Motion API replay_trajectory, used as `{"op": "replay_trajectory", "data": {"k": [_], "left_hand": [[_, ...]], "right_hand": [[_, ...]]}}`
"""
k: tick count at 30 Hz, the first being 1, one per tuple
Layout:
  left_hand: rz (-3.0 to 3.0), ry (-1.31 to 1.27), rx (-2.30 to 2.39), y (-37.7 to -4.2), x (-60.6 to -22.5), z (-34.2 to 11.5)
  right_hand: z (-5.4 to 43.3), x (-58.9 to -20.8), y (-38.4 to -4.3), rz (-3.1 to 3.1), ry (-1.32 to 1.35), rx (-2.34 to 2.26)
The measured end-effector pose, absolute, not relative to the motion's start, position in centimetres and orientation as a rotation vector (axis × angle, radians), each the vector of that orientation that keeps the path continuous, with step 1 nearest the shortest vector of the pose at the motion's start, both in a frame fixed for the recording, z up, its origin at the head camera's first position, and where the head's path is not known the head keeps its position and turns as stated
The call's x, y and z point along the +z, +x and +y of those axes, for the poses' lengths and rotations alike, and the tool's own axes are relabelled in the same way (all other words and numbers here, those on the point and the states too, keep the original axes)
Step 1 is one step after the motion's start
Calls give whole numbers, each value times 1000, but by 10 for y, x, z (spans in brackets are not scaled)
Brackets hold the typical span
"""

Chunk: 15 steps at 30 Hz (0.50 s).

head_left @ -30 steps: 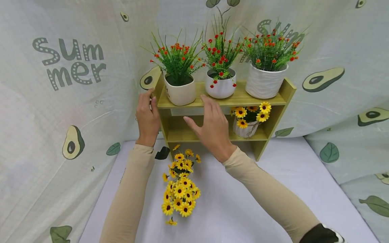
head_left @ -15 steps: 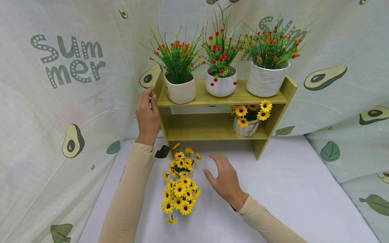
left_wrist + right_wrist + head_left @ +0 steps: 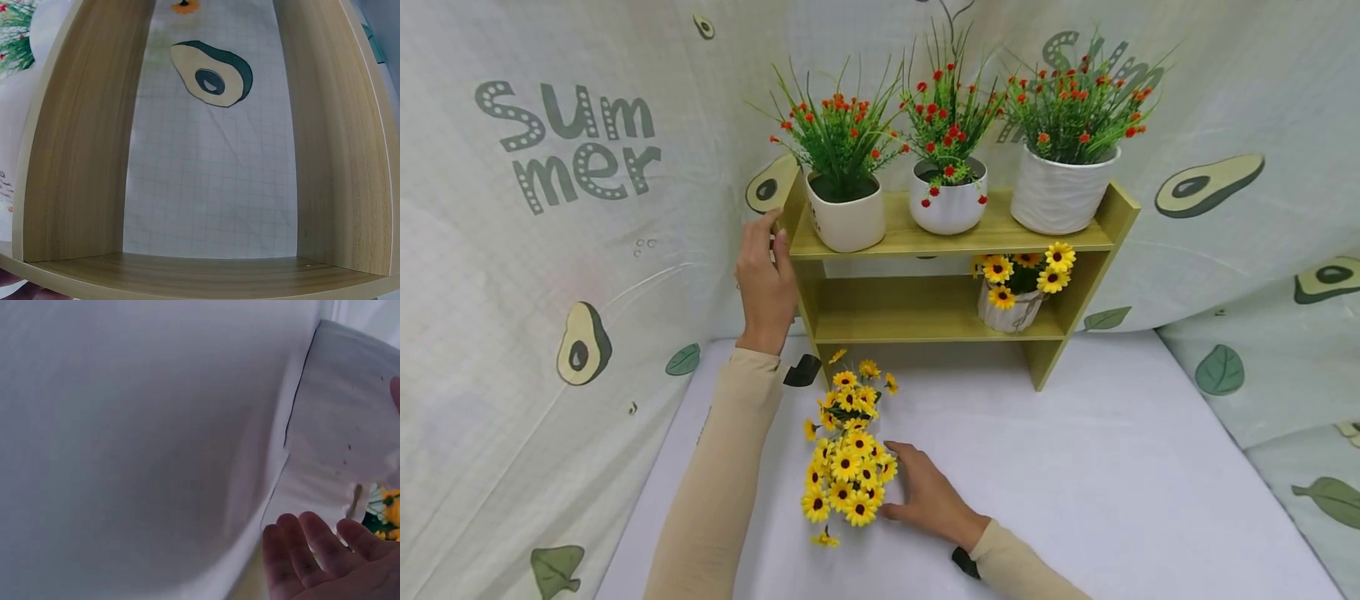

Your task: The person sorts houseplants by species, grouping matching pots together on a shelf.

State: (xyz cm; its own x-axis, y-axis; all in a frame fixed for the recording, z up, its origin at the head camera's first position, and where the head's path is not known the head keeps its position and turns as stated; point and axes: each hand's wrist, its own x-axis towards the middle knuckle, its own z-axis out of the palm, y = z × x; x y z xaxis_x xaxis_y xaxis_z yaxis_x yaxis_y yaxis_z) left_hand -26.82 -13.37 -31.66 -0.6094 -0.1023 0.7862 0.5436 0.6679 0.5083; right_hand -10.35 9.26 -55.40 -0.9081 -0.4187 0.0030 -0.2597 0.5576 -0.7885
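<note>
A small wooden shelf (image 3: 925,307) stands on the table. My left hand (image 3: 765,283) is at the outer face of its left side panel, fingertips touching near the top; the left wrist view shows the shelf's inner boards (image 3: 81,137) and fingertips below their edge. My right hand (image 3: 928,500) is low over the table, right of the nearer yellow daisies (image 3: 846,471), thumb and fingers spread around that side. More yellow daisies (image 3: 850,396) stand just behind. In the right wrist view, a pale pot (image 3: 344,400) lies beyond the spread fingers (image 3: 312,540); contact is unclear.
Along the shelf top stand a cream pot (image 3: 848,221), a round white pot (image 3: 949,208) and a ribbed white pot (image 3: 1062,196), all with red flowers. A pot of yellow daisies (image 3: 1006,310) sits at the right of the middle board. Printed cloth (image 3: 572,250) hangs behind.
My right hand has moved from in front of the shelf down to the yellow daisies on the table. The left hand has stayed at the shelf's left side.
</note>
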Motion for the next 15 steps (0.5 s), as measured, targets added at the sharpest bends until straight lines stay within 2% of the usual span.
{"op": "replay_trajectory", "data": {"k": [9,15], "left_hand": [[-2022,-351,-959,-270,-316,-134],[-2023,-353,-959,-269,-317,-134]], "right_hand": [[74,-559,-103,2465,-635,-1414],[65,-561,-107,2384,-810,-1539]]}}
